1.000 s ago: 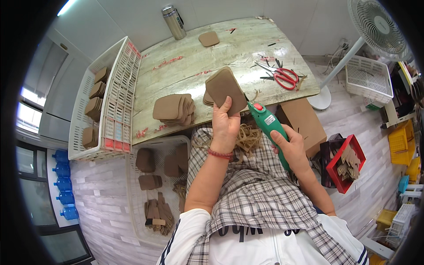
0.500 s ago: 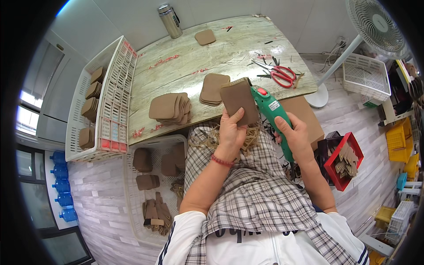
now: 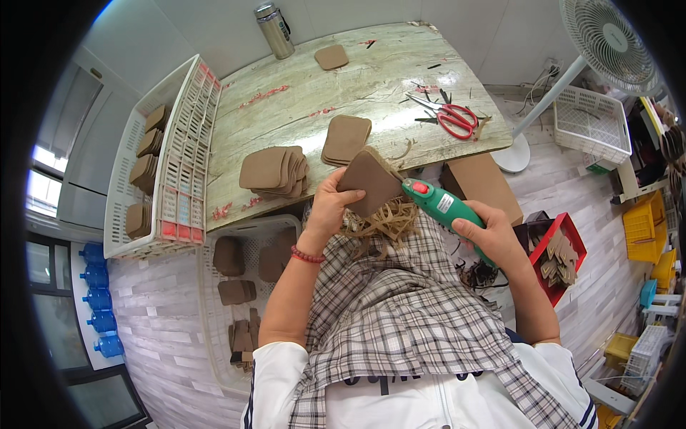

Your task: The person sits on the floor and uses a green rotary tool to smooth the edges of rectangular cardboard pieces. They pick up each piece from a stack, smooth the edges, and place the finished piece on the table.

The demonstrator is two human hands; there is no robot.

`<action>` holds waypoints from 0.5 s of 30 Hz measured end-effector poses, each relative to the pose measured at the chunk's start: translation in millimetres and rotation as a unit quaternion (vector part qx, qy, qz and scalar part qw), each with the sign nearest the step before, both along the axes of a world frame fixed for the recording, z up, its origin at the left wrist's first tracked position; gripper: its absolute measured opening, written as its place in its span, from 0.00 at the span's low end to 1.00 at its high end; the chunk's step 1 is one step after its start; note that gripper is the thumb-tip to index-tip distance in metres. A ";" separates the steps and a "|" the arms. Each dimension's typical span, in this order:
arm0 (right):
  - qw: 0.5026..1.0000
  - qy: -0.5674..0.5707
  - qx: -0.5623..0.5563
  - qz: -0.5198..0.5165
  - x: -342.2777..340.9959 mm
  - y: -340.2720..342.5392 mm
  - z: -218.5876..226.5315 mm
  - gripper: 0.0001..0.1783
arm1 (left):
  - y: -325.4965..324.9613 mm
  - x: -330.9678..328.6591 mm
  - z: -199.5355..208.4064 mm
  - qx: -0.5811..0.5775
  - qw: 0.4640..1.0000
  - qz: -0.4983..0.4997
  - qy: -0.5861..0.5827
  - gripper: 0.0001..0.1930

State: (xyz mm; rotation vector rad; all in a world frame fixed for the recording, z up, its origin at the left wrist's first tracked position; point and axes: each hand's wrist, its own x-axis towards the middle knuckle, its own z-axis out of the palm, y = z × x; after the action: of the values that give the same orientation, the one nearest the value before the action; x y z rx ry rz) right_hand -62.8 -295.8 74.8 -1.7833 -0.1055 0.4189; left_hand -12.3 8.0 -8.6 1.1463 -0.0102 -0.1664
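Head view: nearest you, a plaid apron (image 3: 407, 314) covers your lap, and a tangle of pale strips (image 3: 386, 223) lies on it toward the bench (image 3: 300, 89). Just above those strips, your left hand (image 3: 330, 209) grasps a brown pad (image 3: 370, 189) with rounded corners, thumb on its upper face, holding it tilted in the air in front of the bench's near edge. Your right hand (image 3: 489, 232) has its fingers wrapped round a green cutter (image 3: 443, 206) with a red button; its nose is at the pad's right edge, though you can't tell exactly where they touch. Low on your left, a white basket (image 3: 266, 292) holds more brown pieces; to your right stands a red-rimmed box (image 3: 579, 242) of brown offcuts. On the bench's near side sit a larger pile (image 3: 268, 170) and, beside it, a smaller pile (image 3: 346, 138). Farther right lie red-handled scissors (image 3: 457, 120) among dark scraps (image 3: 444, 96). Toward the far edge rests a single brown piece (image 3: 331, 57), with a steel flask (image 3: 275, 32) upright behind it to the left.
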 end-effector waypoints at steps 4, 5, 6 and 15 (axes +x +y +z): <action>0.999 -0.022 -0.027 -0.016 -4.3 7.8 -12.0 0.20 | 1.0 -8.8 -2.2 0.042 0.998 -0.023 0.027 0.21; 0.999 -0.025 -0.034 -0.020 -4.5 10.3 -13.2 0.19 | -0.1 -11.3 -2.8 0.050 0.998 -0.028 0.030 0.20; 0.999 -0.013 -0.020 -0.025 -4.8 13.9 -11.7 0.20 | -2.5 -13.6 -3.5 0.057 0.997 -0.033 0.032 0.20; 0.997 0.068 0.032 0.006 1.5 13.0 -8.2 0.18 | 4.6 -17.9 6.3 0.156 0.987 -0.045 0.009 0.16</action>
State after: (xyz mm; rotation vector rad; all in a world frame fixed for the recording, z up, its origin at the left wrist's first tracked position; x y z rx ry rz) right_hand -61.4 -282.9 66.6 -1.6869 -0.0340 0.5378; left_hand -30.1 12.5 -2.3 1.4576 -0.0200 -0.2658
